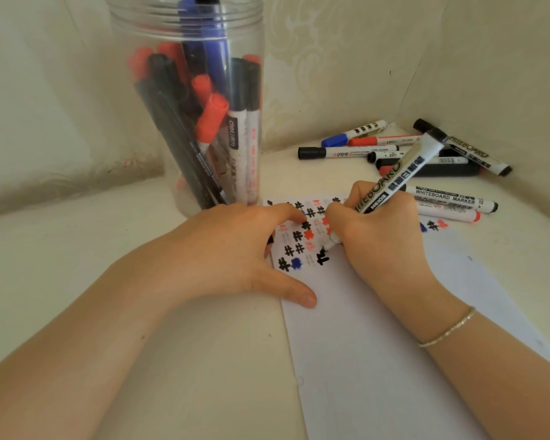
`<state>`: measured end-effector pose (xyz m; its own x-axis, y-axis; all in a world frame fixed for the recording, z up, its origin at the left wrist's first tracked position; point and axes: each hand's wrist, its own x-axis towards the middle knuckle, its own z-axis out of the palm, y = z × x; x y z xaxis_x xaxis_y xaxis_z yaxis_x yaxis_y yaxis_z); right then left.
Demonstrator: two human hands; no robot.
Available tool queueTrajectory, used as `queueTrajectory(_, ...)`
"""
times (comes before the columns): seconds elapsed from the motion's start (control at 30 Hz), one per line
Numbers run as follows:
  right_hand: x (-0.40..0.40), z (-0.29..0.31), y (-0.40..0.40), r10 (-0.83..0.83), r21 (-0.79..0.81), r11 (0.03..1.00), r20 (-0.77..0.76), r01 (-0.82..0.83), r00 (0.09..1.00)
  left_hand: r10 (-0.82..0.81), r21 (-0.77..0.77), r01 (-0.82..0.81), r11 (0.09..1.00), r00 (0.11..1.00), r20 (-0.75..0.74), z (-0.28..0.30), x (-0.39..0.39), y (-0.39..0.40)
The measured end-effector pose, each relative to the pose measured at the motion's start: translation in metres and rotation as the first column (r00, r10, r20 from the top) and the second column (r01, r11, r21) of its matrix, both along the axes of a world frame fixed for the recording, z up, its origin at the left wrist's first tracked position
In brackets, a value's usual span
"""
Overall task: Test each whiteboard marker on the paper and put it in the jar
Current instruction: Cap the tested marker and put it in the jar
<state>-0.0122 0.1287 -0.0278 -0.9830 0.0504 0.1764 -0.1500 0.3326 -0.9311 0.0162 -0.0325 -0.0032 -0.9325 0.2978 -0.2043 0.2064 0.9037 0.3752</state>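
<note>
Marker (397, 173), black-inked, is pinched in the right hand (378, 230) with its tip on the paper (378, 344) just below the rows of test marks, so the testing step looks under way, while the left hand (235, 252) lies flat with relaxed fingers pinning the sheet's left edge. Next it probably needs capping, though no cap is visible, then a lift to the jar (200, 106) at far left, whose rim is cut off; untested markers (388, 150) lie far right.

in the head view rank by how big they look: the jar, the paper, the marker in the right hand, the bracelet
1. paper
2. jar, close to the paper in apparent size
3. marker, held by the right hand
4. bracelet
</note>
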Motion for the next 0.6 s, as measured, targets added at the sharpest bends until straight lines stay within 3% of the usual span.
queueTrajectory(0.13,0.001,0.000,0.000,0.036,-0.001,0.999,0.009,-0.036,0.999,0.001,-0.010,-0.001,1.000,1.000,-0.008,0.000,0.000,-0.001)
queueTrajectory(0.23,-0.001,0.003,0.003,0.044,-0.187,0.982,0.040,-0.036,0.998,0.019,0.027,-0.019,0.999,1.000,-0.011,-0.002,0.001,-0.002)
queueTrajectory(0.3,-0.003,0.006,0.008,0.024,-0.391,0.920,0.038,-0.008,0.999,0.050,0.163,-0.044,0.986,0.998,-0.032,-0.005,0.002,-0.003)
queueTrajectory(0.43,-0.007,0.014,0.012,0.042,-0.618,0.786,0.014,-0.025,0.999,0.138,0.495,-0.116,0.861,0.990,-0.008,-0.008,0.001,-0.002)
queueTrajectory(0.53,-0.007,0.015,0.012,0.139,-0.797,0.603,0.079,-0.021,0.987,0.144,0.554,-0.085,0.828,0.988,-0.063,-0.006,0.003,0.001)
queueTrajectory(0.6,-0.005,0.015,0.014,0.154,-0.830,0.558,0.105,0.001,0.982,0.145,0.544,-0.036,0.838,0.976,-0.160,-0.005,0.005,0.002)
